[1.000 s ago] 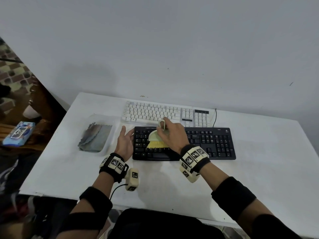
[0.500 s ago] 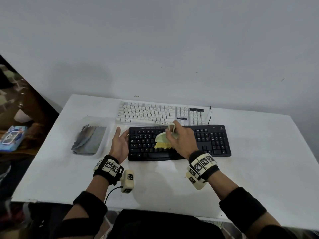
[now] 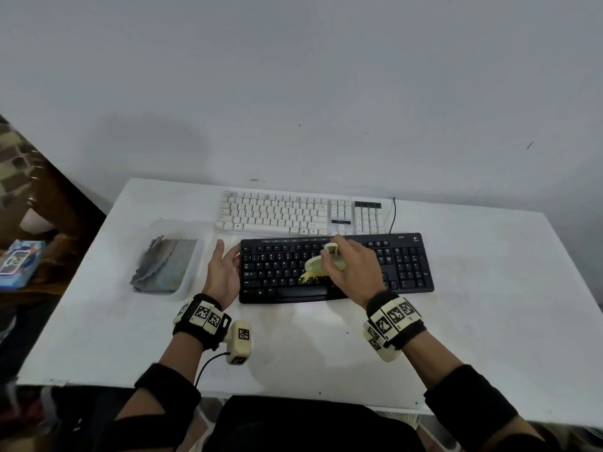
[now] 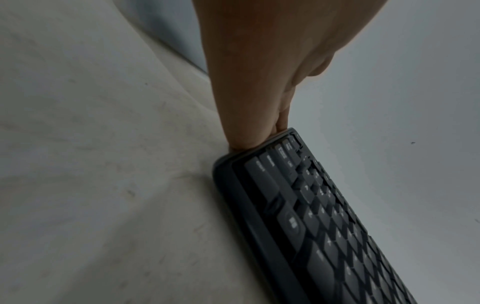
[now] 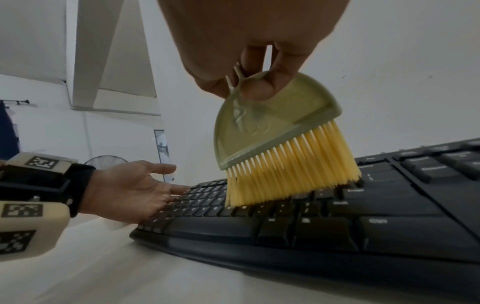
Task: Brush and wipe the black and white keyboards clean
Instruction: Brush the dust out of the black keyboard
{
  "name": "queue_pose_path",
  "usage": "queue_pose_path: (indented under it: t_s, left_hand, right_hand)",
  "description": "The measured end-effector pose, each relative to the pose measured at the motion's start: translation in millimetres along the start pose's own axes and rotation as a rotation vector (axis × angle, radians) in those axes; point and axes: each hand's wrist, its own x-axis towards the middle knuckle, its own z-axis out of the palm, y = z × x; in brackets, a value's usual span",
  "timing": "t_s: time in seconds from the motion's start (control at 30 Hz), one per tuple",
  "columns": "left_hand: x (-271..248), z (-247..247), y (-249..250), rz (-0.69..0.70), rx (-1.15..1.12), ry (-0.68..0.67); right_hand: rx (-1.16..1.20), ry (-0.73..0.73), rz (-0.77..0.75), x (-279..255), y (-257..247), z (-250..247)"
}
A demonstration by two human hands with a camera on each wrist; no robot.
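Observation:
The black keyboard [image 3: 404, 265] lies in front of me, with the white keyboard [image 3: 277, 212] just behind it. My right hand [image 3: 350, 267] grips a small green brush [image 5: 270, 123] by its handle; the yellow bristles [image 5: 291, 170] press on the black keys near the middle. In the head view the brush [image 3: 315, 264] shows partly under my fingers. My left hand [image 3: 223, 267] lies with straight fingers against the left end of the black keyboard [image 4: 311, 216], fingertips [image 4: 244, 139] touching its corner.
A grey cloth [image 3: 164, 265] lies in a clear shallow tray [image 3: 195, 223] left of the keyboards. A black cable [image 3: 394, 213] runs from the white keyboard's right end. The white table [image 3: 489, 321] meets the wall behind. A blue packet [image 3: 19, 262] sits off the table at left.
My right hand has carried the brush rightward along the black keys, from the left-centre towards the middle. The left hand has stayed at the keyboard's left end.

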Motion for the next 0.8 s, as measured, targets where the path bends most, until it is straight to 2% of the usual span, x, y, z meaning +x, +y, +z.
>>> queue_pose_path:
  t_s: [0.1, 0.2, 0.4, 0.63, 0.8]
  left_hand:
    - [0, 0, 0, -0.001, -0.006, 0.008]
    - [1, 1, 0, -0.003, -0.006, 0.012]
    - [2, -1, -1, 0.002, 0.0, -0.012]
    - [2, -1, 0, 0.003, -0.012, 0.004]
    - [2, -1, 0, 0.007, -0.002, 0.001]
  right_hand:
    - [0.046, 0.029, 0.06, -1, -2, -1]
    - [0.124, 0.022, 0.042, 2, -16, 7]
    - [0.03, -0.022, -0.002, -6, -3, -2]
    - [0.059, 0.051, 0.203, -17, 26, -28]
    - [0.117, -0.012, 0.135, -15, 14, -19]
